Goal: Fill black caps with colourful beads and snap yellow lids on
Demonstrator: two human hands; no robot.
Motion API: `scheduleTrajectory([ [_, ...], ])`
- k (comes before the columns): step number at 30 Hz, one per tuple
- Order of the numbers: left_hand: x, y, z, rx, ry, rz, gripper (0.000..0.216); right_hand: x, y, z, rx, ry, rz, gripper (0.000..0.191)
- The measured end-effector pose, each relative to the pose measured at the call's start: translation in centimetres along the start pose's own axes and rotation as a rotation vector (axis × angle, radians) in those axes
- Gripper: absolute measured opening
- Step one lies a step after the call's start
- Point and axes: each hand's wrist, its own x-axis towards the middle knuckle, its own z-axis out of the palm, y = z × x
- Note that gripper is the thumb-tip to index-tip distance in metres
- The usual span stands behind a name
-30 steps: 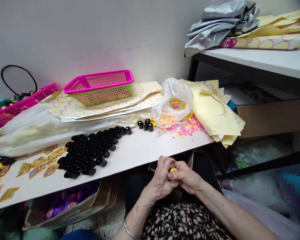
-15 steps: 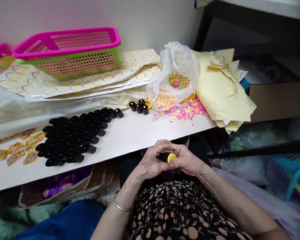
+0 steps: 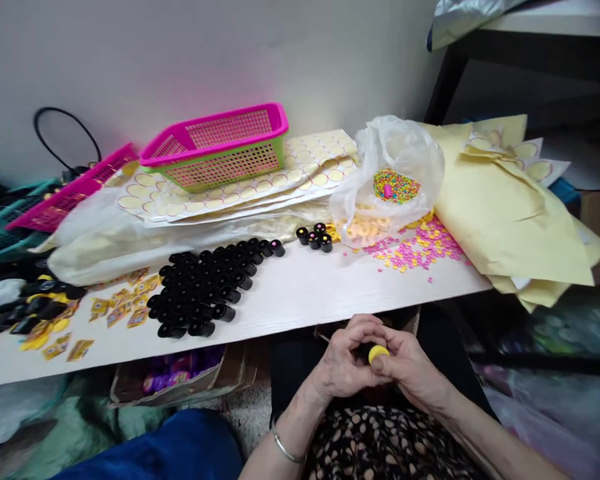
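Observation:
My left hand (image 3: 344, 360) and my right hand (image 3: 414, 365) meet in front of my body, below the table's front edge. Between them is a small black tube with a round yellow end (image 3: 377, 352). My left fingers curl round its dark body, which is mostly hidden now. The right thumb presses against the yellow end, and the other right fingers close in behind. On the table, a block of black tubes (image 3: 200, 287) stands packed together. A smaller group of black tubes (image 3: 314, 237), with pink or yellow dots on top, sits to its right.
A clear plastic bag (image 3: 395, 143) holds multicoloured beads (image 3: 400, 185) and yellow rings (image 3: 365, 227). Pink and yellow bits (image 3: 425, 245) lie scattered beside it. Behind are a pink-green basket (image 3: 220, 157) and sticker sheets (image 3: 310, 167). Yellow wrappers (image 3: 125, 303) lie left; folded yellow paper (image 3: 520, 207) is right.
The view has swung left, so more of the table's left end shows. Both hands still hold the tube; the right thumb now lies on its yellow end, and less black shows.

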Motion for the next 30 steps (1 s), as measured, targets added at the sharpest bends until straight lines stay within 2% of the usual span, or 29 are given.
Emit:
scheduleTrajectory([
  [3,-0.1,-0.2,-0.1,0.037,0.009,-0.035,0.051,0.2,-0.1,-0.1,-0.002,-0.066,0.055,0.043],
  [5,0.0,0.1,-0.1,0.085,-0.026,-0.02,0.055,0.5,0.0,-0.6,-0.048,-0.066,0.045,0.038],
  [7,0.1,0.3,-0.7,0.144,-0.062,0.041,0.06,0.8,0.5,-1.6,-0.192,-0.054,0.041,0.035],
  [8,0.2,0.4,-1.4,0.176,-0.043,0.072,0.061,1.0,0.9,-2.2,-0.337,-0.038,0.035,0.035],
  [9,0.4,0.5,-2.2,0.219,0.012,0.097,0.06,1.2,1.4,-2.8,-0.534,-0.008,0.025,0.036],
  [10,0.8,0.4,-3.4,0.271,0.119,0.094,0.056,1.4,2.0,-3.4,-0.769,0.029,0.015,0.037],
  [12,1.8,0.3,-6.2,0.477,0.44,0.087,0.039,1.9,3.0,-4.3,-1.246,0.083,0.009,0.043],
  [14,3.3,0.3,-9.4,0.823,0.735,-0.004,0.031,2.6,3.8,-4.7,-1.583,0.056,0.05,0.048],
  [16,4.9,0.6,-12.1,1.186,0.86,-0.157,0.033,3.2,4.2,-4.4,-1.756,-0.022,0.098,0.049],
  [17,5.7,0.7,-13.2,1.327,0.885,-0.216,0.036,3.5,4.2,-4.2,-1.803,-0.047,0.114,0.049],
  [20,7.6,0.9,-15.3,1.565,0.8,-0.319,0.038,3.9,3.7,-3.6,-1.853,-0.096,0.159,0.047],
  [23,8.3,0.8,-16.2,1.625,0.705,-0.334,0.03,3.4,2.0,-3.7,-1.8,-0.155,0.137,0.047],
  [26,8.1,0.9,-16.4,1.605,0.702,-0.281,0.024,2.7,-0.8,-4.2,-1.578,-0.223,0.042,0.021],
  [28,7.6,1.3,-16.1,1.569,0.726,-0.229,0.021,2.9,-2.8,-4.6,-1.387,-0.138,-0.112,0.011],
  [30,7.1,1.7,-15.1,1.5,0.738,-0.173,0.019,3.9,-4.5,-5.0,-1.326,0.103,-0.307,0.015],
])
